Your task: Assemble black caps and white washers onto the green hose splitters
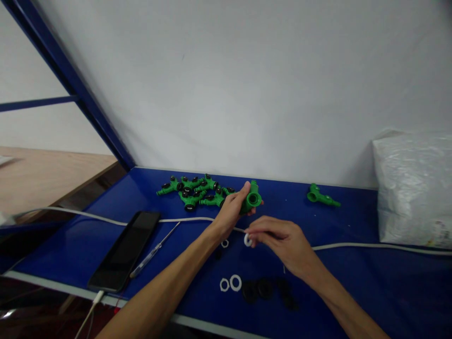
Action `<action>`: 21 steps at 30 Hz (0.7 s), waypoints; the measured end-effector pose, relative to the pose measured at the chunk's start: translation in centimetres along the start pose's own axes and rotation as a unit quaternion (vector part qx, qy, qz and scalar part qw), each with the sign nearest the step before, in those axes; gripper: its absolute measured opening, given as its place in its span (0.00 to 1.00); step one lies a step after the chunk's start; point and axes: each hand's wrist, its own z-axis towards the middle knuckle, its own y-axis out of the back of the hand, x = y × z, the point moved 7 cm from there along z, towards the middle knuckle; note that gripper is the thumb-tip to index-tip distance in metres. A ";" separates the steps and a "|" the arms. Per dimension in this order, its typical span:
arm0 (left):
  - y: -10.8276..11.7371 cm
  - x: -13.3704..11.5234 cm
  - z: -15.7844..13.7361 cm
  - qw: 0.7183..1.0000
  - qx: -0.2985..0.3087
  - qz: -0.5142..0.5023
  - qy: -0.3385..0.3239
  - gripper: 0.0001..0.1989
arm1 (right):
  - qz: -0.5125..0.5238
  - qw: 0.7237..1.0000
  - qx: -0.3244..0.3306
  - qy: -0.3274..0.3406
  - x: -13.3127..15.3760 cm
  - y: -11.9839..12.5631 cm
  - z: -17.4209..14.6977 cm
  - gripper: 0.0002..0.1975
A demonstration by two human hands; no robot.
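My left hand [233, 203] is wrapped round a green hose splitter [253, 197], its round open socket turned toward me. Just below and to the right, my right hand [278, 235] pinches a white ring [247, 240] between thumb and fingertips, apart from the splitter. On the blue table under my hands lie a white hexagonal ring [224, 284], a round white ring [236, 282] and a smaller white ring [225, 243]. Beside them sit several black round parts [264, 287], dim against the blue.
Several green splitters with black caps [189, 201] are grouped behind my left arm. Another green splitter [322, 196] lies at the back right. A phone [125, 252], a screwdriver [155, 251] and a white cable [353, 246] are on the table. A plastic-wrapped package [413, 190] stands at right.
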 end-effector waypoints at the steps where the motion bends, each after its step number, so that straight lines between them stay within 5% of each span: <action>1: 0.0 0.0 -0.1 1.000 0.001 -0.002 0.000 0.33 | 0.012 0.999 -0.046 -0.003 0.2 1.2 0.1 0.09; 7: -0.5 0.1 -0.3 1.000 0.001 0.008 -0.005 0.30 | 0.052 0.971 -0.227 -0.058 -0.8 4.8 -0.3 0.13; 16: -0.8 0.1 -0.5 0.999 0.006 0.041 -0.016 0.27 | 0.042 0.959 -0.277 -0.051 -1.0 5.6 -0.6 0.14; 21: -0.8 -1.0 -0.8 0.991 -0.007 0.108 -0.075 0.25 | 0.030 0.959 -0.277 -0.056 -0.8 5.3 -0.5 0.14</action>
